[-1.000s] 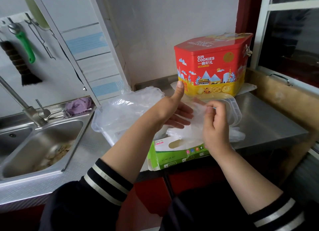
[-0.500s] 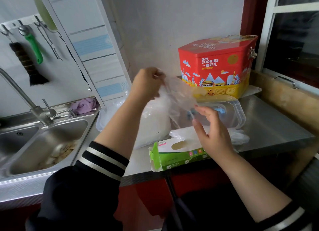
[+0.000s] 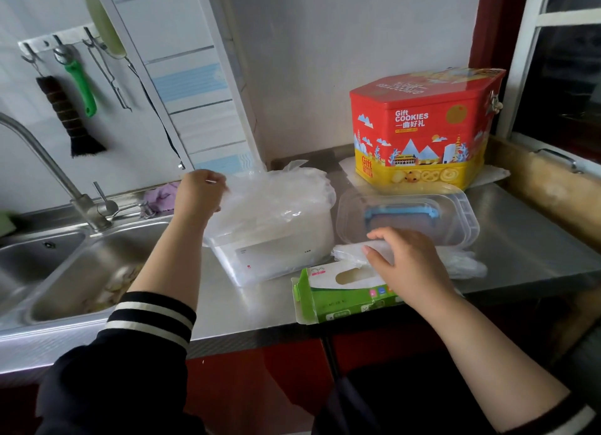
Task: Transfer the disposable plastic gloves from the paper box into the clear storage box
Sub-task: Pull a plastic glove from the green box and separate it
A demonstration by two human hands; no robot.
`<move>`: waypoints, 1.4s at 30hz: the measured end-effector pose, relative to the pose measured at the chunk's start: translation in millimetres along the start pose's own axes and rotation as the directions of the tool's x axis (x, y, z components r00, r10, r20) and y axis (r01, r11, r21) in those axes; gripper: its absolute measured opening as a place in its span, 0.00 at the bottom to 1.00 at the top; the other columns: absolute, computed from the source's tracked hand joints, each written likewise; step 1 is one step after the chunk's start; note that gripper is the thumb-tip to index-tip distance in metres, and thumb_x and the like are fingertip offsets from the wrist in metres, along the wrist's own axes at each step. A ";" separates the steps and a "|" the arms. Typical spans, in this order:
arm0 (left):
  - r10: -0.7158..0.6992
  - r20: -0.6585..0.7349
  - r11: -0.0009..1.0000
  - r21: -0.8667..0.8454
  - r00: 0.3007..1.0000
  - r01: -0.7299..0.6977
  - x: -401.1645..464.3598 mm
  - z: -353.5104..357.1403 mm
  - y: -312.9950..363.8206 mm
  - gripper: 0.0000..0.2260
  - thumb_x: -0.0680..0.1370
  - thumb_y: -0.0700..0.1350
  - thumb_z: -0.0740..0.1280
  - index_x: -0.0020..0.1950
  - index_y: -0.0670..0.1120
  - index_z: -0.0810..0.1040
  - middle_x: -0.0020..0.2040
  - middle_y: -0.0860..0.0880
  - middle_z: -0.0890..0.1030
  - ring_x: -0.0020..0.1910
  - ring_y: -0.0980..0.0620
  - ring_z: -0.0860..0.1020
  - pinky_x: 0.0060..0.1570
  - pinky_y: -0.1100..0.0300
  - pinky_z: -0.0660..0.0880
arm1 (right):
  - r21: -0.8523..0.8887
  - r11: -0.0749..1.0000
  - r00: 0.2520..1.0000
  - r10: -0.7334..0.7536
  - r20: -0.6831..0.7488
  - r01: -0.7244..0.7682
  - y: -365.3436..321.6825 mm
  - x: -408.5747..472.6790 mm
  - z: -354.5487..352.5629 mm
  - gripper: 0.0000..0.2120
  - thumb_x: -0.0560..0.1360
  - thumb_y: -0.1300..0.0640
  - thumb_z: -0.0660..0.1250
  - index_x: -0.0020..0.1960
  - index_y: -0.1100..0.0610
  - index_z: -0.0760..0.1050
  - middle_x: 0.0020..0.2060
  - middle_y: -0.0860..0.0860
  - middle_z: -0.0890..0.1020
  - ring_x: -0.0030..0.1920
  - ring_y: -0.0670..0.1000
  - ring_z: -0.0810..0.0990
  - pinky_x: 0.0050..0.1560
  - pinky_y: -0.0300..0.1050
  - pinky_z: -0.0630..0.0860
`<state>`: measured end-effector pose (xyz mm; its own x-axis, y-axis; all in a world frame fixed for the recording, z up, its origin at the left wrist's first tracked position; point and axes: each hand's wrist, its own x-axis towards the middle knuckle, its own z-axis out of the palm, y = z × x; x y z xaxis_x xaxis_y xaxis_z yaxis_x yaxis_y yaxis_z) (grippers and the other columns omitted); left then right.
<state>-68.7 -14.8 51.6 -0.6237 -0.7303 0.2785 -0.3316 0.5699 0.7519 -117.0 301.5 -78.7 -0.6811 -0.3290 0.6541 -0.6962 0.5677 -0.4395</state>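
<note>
Gloves (image 3: 276,194) heap the clear storage box (image 3: 279,255); left hand (image 3: 200,190) pinches one, right hand (image 3: 406,259), loosely open, reaches the remaining pile (image 3: 461,262) at three o'clock of the paper box (image 3: 341,294).

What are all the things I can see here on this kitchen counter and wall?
storage box: one, clear, mid-counter, heaped with gloves
gloves: pile, clear, in the storage box; more loose beside the paper box
paper box: one, green and white, front counter edge
lid: one, clear with blue handle, right of the storage box
cookie tin: one, red and yellow, back corner
sink: one, steel, left
tap: one, steel, behind the sink
cloth: one, purple, behind the sink
brush: one, dark, hanging on wall
left hand: holds gloves at the storage box
right hand: on loose gloves above the paper box
</note>
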 end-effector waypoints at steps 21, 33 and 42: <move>0.720 -0.222 0.694 0.276 0.658 -0.665 -70.6 10.7 46.3 0.12 0.78 0.45 0.64 0.60 0.44 0.76 0.57 0.44 0.76 0.52 0.44 0.75 0.51 0.54 0.71 | 0.017 0.983 0.980 0.183 0.073 -0.185 -6.7 11.3 2.4 0.07 0.77 0.55 0.68 0.47 0.58 0.82 0.36 0.54 0.83 0.37 0.57 0.79 0.37 0.45 0.70; 0.424 0.548 0.905 -0.233 0.722 -0.355 -141.4 65.0 84.9 0.12 0.82 0.44 0.60 0.51 0.42 0.82 0.48 0.47 0.84 0.44 0.50 0.80 0.49 0.54 0.77 | 0.469 0.743 0.850 0.525 0.035 -0.478 -9.2 24.2 -7.4 0.09 0.82 0.57 0.59 0.50 0.59 0.76 0.39 0.49 0.78 0.38 0.46 0.74 0.34 0.35 0.67; 0.079 0.828 0.936 -0.253 0.555 0.245 -133.2 84.8 82.8 0.39 0.78 0.68 0.43 0.59 0.40 0.79 0.54 0.44 0.83 0.49 0.47 0.82 0.47 0.56 0.78 | 0.544 0.820 0.901 0.360 -0.243 -0.181 -18.8 19.8 -22.9 0.09 0.82 0.60 0.57 0.49 0.62 0.75 0.39 0.40 0.76 0.41 0.33 0.74 0.42 0.26 0.68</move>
<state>-73.1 161.6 26.1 -0.9585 -0.0488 -0.2808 -0.2836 0.2593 0.9232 -112.2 301.5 -43.3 -0.8090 0.0918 0.5806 -0.5706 0.1146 -0.8132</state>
